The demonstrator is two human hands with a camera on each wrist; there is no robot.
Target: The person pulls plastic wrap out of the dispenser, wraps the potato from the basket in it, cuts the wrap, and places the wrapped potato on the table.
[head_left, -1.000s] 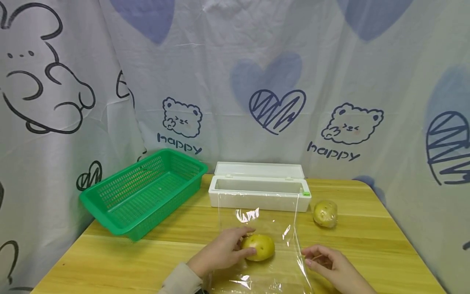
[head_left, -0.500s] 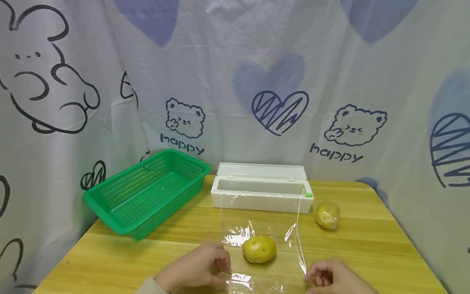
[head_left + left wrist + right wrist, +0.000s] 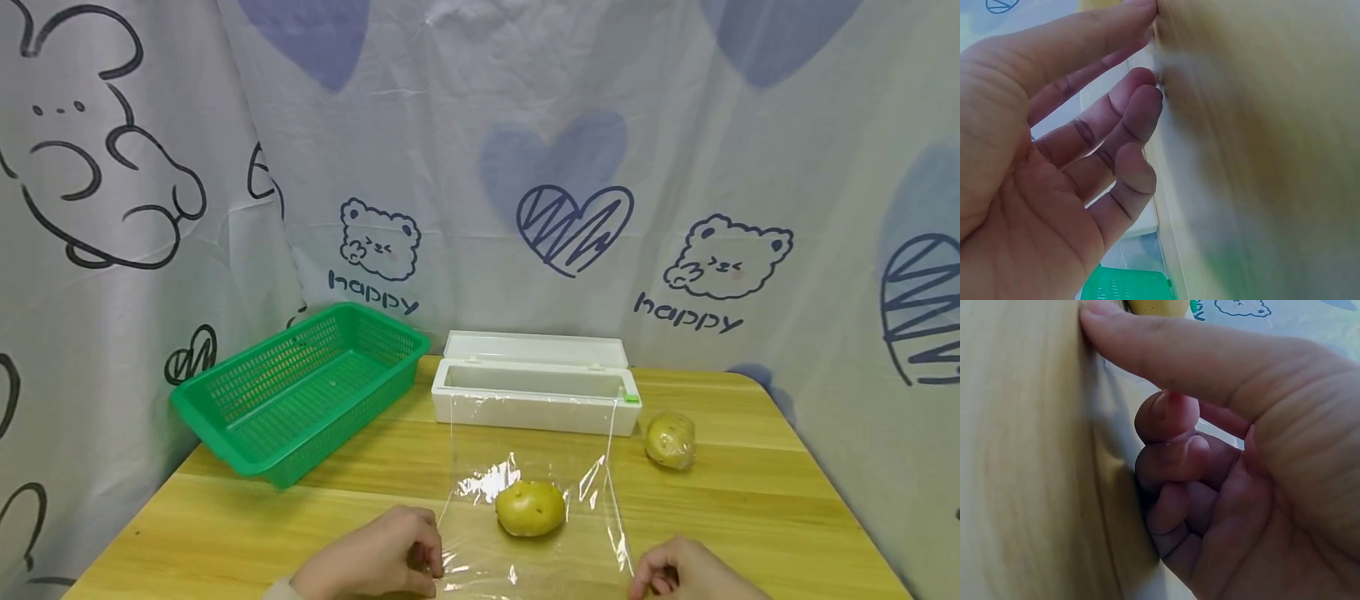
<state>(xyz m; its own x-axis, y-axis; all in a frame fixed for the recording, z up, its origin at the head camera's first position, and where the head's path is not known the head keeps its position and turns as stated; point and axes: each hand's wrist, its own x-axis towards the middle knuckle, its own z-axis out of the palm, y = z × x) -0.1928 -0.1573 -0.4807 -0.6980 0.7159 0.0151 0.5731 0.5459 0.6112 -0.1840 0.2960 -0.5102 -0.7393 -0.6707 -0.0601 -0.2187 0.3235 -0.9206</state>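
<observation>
A yellow potato [image 3: 530, 508] lies on a sheet of clear cling film [image 3: 517, 450], which stretches from the white dispenser box [image 3: 536, 412] toward me over the table. My left hand [image 3: 378, 554] pinches the film's near left edge between thumb and forefinger, its other fingers loosely bent in the left wrist view. At the near right edge, my right hand [image 3: 686, 571] pinches the film, with the remaining fingers curled in the right wrist view. The exact fingertip contact is partly hidden. Neither hand touches the potato.
A green plastic basket [image 3: 315, 400] stands at the back left. Another potato [image 3: 670, 440], wrapped in film, sits right of the dispenser box, whose lid [image 3: 536, 347] is raised. A patterned curtain [image 3: 465, 167] hangs behind the wooden table [image 3: 300, 517].
My left hand has let go of the potato and moved left and nearer to the film's edge, pulling that edge outward. My right hand has slid nearer along the right edge.
</observation>
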